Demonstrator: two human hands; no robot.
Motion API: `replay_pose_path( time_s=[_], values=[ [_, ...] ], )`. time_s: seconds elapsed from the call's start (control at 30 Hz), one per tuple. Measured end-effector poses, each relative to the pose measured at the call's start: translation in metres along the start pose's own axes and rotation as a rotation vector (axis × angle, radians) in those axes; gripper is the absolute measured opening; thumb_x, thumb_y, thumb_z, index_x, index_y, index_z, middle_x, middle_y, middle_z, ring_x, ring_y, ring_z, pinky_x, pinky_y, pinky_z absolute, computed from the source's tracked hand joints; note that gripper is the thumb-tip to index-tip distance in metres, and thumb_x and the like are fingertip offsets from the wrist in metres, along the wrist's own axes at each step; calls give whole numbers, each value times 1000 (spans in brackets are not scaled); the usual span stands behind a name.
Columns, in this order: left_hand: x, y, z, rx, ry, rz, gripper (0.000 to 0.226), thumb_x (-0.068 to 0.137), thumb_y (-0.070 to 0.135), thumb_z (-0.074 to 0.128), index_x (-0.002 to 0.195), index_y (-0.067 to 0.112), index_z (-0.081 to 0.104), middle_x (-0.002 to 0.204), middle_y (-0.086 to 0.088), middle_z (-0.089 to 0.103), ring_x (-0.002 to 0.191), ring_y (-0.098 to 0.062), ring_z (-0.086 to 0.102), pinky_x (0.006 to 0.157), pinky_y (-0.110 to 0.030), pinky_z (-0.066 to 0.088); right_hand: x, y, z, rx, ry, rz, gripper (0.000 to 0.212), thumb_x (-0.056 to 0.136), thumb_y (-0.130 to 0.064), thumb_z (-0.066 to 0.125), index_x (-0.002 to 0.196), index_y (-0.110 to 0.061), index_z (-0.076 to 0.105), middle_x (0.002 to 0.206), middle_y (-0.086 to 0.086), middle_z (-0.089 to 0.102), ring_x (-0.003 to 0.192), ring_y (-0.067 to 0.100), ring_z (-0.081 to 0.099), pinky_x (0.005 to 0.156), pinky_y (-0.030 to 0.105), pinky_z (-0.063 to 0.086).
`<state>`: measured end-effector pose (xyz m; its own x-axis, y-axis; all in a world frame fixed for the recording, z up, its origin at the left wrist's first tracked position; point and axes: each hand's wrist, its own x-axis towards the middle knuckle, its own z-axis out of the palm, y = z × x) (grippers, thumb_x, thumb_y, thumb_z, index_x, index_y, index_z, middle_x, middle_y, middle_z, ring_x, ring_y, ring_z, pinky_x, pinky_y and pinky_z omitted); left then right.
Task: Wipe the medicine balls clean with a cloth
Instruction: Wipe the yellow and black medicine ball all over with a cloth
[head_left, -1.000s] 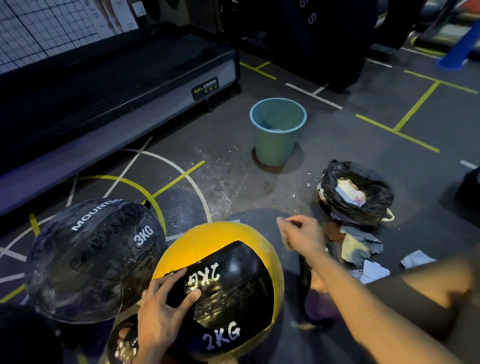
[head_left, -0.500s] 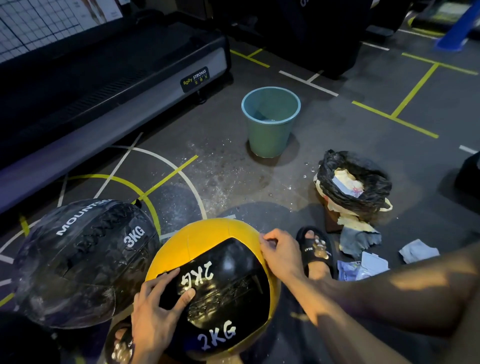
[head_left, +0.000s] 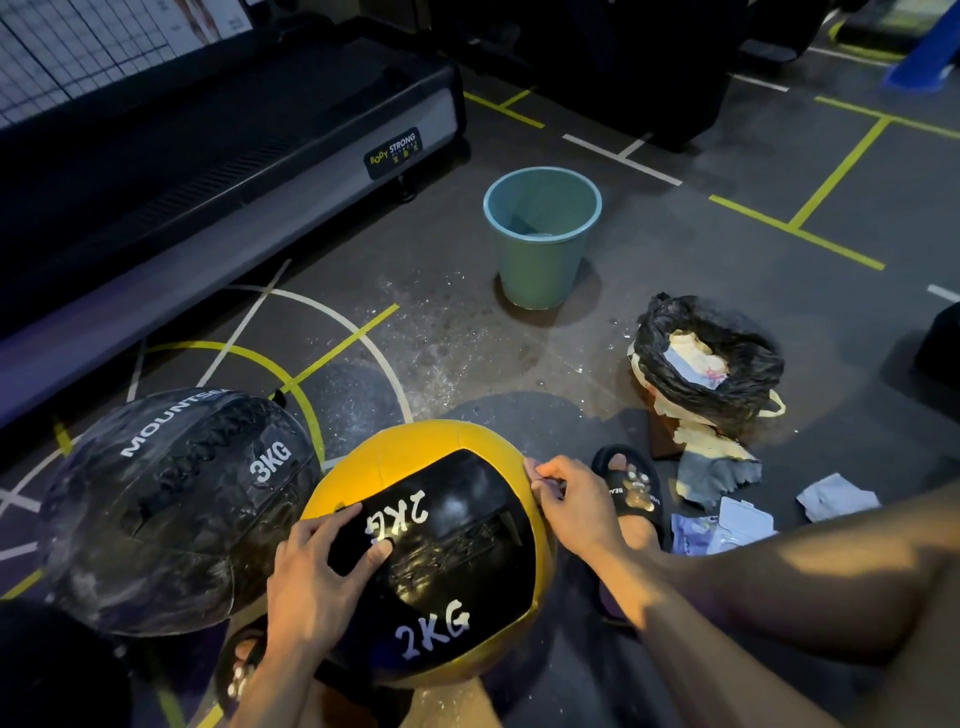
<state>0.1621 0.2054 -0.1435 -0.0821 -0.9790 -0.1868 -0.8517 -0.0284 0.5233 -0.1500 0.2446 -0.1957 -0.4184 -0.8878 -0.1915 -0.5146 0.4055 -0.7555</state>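
A yellow and black 2KG medicine ball (head_left: 441, 551) sits on the floor between my feet. My left hand (head_left: 317, 577) lies flat on its black panel with fingers spread. My right hand (head_left: 576, 504) touches the ball's right edge with bent fingers; I cannot tell whether it pinches anything. A black 3KG medicine ball (head_left: 166, 509) with a wet sheen rests against the yellow one on the left. A grey cloth (head_left: 719, 473) lies on the floor right of my sandalled foot (head_left: 631, 491). Neither hand holds a cloth.
A teal bucket (head_left: 543, 234) stands ahead on wet, splashed floor. A black bag (head_left: 711, 358) with scraps in it sits to the right, with pale rags (head_left: 836, 499) beside it. A treadmill (head_left: 208, 156) runs along the left. A dark object (head_left: 940, 343) sits at the right edge.
My right hand came down from the air onto the yellow ball's right edge and stayed there. My left hand slid slightly on the black panel. The view moved closer.
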Motion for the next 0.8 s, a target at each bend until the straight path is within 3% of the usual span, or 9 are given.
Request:
replay_pose_path(
  time_s=[0.1,0.23,0.37,0.47,0.53,0.67,0.8],
  values=[
    [1,22,-4,116,23,128,58,87,70,59,135,38,61,132,9,53,124,-25,51,98,-49,43,-2,-2,1,68,10,26,9,94,-32,71,88,-27,67,88,-9,65,82,0,62,73,16,46],
    [8,54,-7,162,-49,267,73,79,83,43,140,46,55,150,15,42,137,-19,37,108,-49,36,-10,-8,8,89,24,18,16,95,-33,70,81,-26,66,83,-8,65,77,4,62,70,24,48],
    [26,56,-18,264,-194,102,81,80,82,59,150,44,43,162,6,28,143,-33,33,111,-53,37,-21,-9,7,-2,12,75,21,98,-27,66,79,-27,57,83,-8,61,73,8,56,63,19,36],
    [21,46,-20,207,-295,-70,96,70,85,64,153,47,34,160,2,28,140,-39,33,110,-54,39,-21,-2,-2,-36,-57,199,26,101,-42,59,84,-22,62,80,-6,63,80,19,58,68,29,38],
    [10,44,-15,177,-295,-86,100,69,83,68,154,48,30,157,5,27,139,-37,31,107,-53,40,-20,3,-7,-39,-119,280,29,100,-49,56,90,-23,65,81,-6,65,83,20,61,72,31,41],
    [-4,43,-7,184,-245,-87,100,67,86,65,153,51,27,157,9,25,137,-37,29,103,-53,44,-15,11,-6,58,-103,375,28,95,-50,65,82,-25,67,77,-3,71,83,22,69,81,35,55],
    [-13,40,-8,156,-232,-164,102,65,86,61,154,48,29,153,5,28,136,-40,30,95,-52,47,-5,-12,-4,83,-21,315,29,92,-50,68,82,-24,74,71,-6,74,78,18,71,79,34,57]
  ],
)
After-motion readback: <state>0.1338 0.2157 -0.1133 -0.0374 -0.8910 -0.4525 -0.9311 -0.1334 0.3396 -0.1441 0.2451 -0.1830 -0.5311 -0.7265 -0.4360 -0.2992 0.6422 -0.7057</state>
